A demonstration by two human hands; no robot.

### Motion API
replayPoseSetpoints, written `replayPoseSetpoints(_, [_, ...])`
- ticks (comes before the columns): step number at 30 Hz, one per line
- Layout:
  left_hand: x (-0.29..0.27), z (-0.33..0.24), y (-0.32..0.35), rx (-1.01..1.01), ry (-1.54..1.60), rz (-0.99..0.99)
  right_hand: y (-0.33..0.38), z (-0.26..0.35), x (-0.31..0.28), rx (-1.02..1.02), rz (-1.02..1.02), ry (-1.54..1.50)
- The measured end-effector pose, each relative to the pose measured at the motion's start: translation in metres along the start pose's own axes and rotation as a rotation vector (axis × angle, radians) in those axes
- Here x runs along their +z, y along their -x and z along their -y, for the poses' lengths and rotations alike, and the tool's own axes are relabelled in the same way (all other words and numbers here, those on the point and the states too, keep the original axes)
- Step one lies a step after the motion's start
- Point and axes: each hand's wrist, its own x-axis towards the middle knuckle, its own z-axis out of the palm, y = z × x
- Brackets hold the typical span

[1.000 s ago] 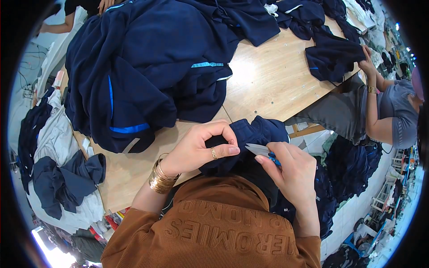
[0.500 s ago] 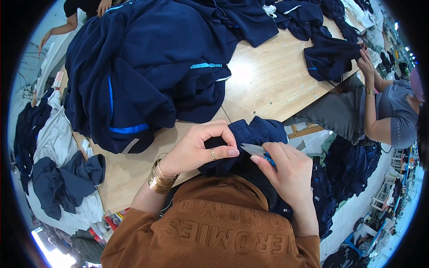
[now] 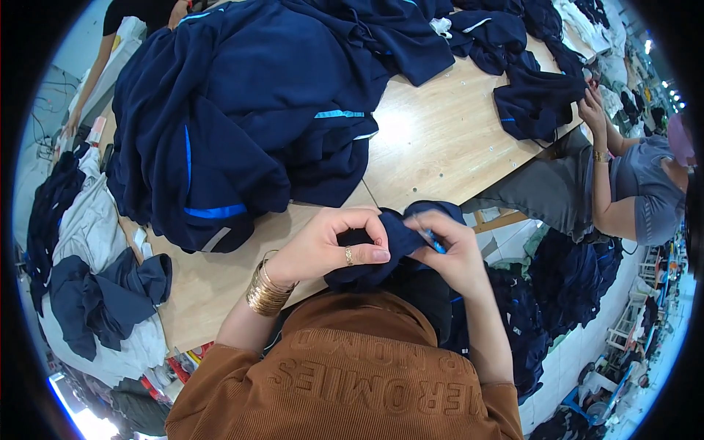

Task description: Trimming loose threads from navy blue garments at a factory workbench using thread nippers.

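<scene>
The near edge of the wooden surface [image 3: 440, 139] ran just beyond the fingers, with a bare stretch of wood past them, between the big heap of navy garments [image 3: 235, 117] and a co-worker's hand [image 3: 592, 110] on another dark piece. The left hand [image 3: 326, 246] pinched a fold of a navy cloth piece [image 3: 400, 235], thumb and fingers closed on it. The right hand [image 3: 451, 253] gripped the same cloth from the other side and held a small blue tool [image 3: 434, 242], possibly a thread snip. Gold bangles [image 3: 265, 291] circled the left wrist.
</scene>
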Motion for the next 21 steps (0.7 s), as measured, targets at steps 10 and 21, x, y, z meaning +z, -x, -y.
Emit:
replayPoseSetpoints(10, [-0.050,-0.017,0.025,0.032,0.130,0.505,0.013,0.025,-0.017,0.003,-0.428,0.133])
replayPoseSetpoints(21, [0.011,-0.012,-0.032,-0.093,-0.185,-0.025,0.010,0.031,-0.009,-0.008,-0.370,0.065])
